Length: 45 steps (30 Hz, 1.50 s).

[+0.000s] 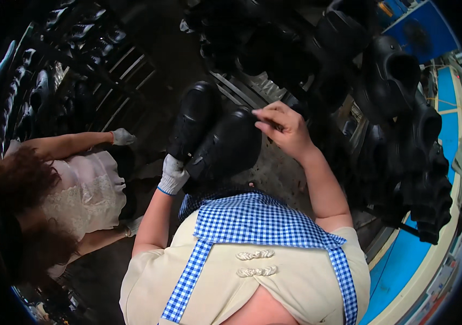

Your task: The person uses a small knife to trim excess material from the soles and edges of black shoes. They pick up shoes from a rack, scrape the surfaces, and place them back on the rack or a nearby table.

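My left hand [173,172], in a white knitted glove, is closed on a pair of black shoes at their lower ends, its fingers mostly hidden behind them. One black shoe [193,111] points away from me on the left; the other black shoe [231,143] lies tilted beside it, toe toward the upper right. At the toe of the right-hand shoe is my bare right hand [286,130], its fingers bent and a gap between thumb and fingertips. Nothing shows in that gap, and I cannot tell whether the fingertips touch the shoe.
Black shoes [385,81] hang or stand densely on racks at the right, and more shoes [38,89] fill a rack at the far left. A co-worker [82,189] in a light top and white gloves is close on my left. A blue conveyor-like surface [404,265] curves along the right.
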Motion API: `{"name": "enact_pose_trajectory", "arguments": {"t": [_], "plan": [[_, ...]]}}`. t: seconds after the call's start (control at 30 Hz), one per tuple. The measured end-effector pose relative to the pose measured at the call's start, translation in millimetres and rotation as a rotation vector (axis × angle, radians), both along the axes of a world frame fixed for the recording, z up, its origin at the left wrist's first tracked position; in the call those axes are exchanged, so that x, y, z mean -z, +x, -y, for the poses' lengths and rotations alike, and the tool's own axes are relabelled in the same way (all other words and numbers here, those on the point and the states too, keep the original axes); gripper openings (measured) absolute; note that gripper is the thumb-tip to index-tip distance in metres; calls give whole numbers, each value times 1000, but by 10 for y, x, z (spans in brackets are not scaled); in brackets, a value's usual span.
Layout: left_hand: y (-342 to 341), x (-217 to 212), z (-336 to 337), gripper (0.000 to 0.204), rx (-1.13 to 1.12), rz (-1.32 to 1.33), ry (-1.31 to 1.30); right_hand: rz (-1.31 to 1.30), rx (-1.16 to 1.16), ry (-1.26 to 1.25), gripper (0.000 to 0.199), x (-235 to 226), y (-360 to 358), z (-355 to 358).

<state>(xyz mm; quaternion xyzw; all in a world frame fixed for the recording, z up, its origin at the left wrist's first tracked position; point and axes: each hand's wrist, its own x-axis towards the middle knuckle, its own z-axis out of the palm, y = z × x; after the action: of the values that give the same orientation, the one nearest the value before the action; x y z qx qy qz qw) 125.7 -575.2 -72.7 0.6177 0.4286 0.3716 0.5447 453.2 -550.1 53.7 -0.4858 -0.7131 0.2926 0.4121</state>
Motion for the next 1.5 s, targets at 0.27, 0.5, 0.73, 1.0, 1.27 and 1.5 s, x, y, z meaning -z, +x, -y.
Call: {"name": "enact_pose_trajectory", "arguments": {"t": [0.27, 0.5, 0.73, 1.0, 1.27, 1.5], "plan": [[-223, -326, -17, 51, 32, -540, 418, 520, -279, 101, 16, -381, 17, -134], [-166, -317, 117, 45, -89, -352, 334, 261, -351, -140, 14, -376, -107, -263], [-264, -317, 264, 45, -147, -293, 267, 31, -279, -57, 21, -318, -670, -622], [-603, -355, 496, 37, -165, -459, 484, 260, -453, 75, 23, -306, -1157, -874], [-902, -434, 989, 55, -190, -508, 467, 572, -823, 87, 20, -539, -1633, -836], [-1066, -221, 1390, 52, -165, -797, 503, 803, -955, 150, 16, -629, -1978, -694]]}}
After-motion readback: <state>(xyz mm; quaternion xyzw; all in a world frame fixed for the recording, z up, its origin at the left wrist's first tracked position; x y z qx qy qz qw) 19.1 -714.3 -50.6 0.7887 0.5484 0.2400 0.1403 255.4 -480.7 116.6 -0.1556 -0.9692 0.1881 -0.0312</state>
